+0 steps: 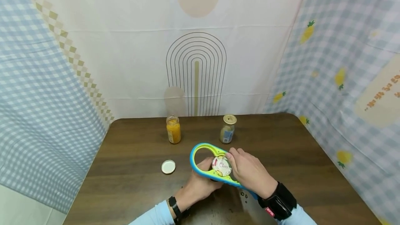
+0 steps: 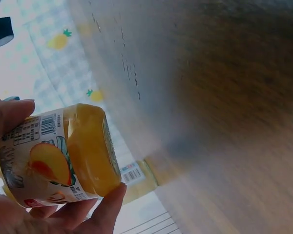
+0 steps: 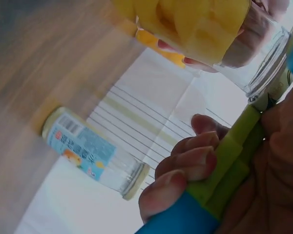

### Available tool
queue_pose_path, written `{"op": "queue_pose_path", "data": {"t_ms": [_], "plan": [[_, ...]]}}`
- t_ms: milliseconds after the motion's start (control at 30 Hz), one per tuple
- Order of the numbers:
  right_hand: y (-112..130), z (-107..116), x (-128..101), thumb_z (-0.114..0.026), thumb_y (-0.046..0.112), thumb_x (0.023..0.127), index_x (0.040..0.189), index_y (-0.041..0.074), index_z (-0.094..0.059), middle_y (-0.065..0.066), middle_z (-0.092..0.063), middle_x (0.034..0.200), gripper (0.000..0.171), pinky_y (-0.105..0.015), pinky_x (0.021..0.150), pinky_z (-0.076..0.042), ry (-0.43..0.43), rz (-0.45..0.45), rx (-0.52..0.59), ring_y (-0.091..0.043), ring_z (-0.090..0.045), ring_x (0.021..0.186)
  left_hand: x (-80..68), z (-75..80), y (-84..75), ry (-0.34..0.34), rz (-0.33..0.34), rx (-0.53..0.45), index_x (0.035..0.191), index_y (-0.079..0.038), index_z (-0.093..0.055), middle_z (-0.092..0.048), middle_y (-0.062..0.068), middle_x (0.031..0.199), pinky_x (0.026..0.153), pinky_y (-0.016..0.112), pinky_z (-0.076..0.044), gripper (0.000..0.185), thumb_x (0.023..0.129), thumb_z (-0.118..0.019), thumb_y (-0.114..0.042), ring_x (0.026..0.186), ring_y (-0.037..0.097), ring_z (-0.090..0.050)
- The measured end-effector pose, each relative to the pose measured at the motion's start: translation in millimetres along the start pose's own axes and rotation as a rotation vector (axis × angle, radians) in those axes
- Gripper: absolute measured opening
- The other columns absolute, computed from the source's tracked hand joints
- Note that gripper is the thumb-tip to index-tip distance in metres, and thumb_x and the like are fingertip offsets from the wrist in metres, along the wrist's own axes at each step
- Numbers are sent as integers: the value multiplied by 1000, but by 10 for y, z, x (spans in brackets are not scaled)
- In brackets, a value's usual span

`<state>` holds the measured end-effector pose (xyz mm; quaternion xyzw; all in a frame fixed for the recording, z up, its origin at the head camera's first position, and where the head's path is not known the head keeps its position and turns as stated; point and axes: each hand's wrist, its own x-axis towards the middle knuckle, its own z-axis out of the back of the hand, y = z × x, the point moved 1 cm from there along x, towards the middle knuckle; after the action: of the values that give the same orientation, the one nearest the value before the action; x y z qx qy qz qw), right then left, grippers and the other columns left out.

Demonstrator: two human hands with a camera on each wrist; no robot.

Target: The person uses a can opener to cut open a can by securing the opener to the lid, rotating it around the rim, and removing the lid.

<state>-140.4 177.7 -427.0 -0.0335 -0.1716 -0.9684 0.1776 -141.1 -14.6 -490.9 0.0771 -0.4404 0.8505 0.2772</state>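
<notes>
Between the hands (image 1: pixel 200 185) (image 1: pixel 251 173) is the jar (image 2: pixel 63 156), gripped by the left.

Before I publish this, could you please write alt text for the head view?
The left hand holds a jar while the right hand grips a blue-and-green opener around its patterned lid, above a brown table. Farther back stand a lidless jar of orange food, left, and a gold-lidded jar, right; a round white lid lies nearer.
</notes>
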Motion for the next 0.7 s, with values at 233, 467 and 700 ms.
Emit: {"op": "queue_pose_path", "data": {"t_ms": [233, 467, 700], "plan": [[-51, 60, 42, -29, 51, 117, 132, 14, -62, -1, -68, 107, 51, -34, 81, -53, 155, -20, 179, -14, -65, 95, -3, -2, 51, 14, 43, -36, 139, -15, -62, -74, 2, 128, 104, 35, -59, 61, 85, -88, -13, 118, 14, -70], [-103, 93, -68, -57, 82, 93, 170, 13, -28, -19, -52, 159, 107, -68, 115, -42, 227, 19, 141, -41, -52, 147, 11, 2, 118, -11, 60, -19, 143, -14, -60, -73, 4, 134, 107, 41, -59, 69, 81, -89, -10, 125, 18, -70], [-20, 9, -165, -86, 71, 76, 167, 6, -34, -15, -62, 137, 123, -57, 104, -48, 56, 81, -104, -33, -62, 123, 28, 31, 129, -47, 61, -7, 138, -15, -63, -74, 0, 123, 100, 37, -61, 65, 78, -88, -8, 114, 14, -72]]}}
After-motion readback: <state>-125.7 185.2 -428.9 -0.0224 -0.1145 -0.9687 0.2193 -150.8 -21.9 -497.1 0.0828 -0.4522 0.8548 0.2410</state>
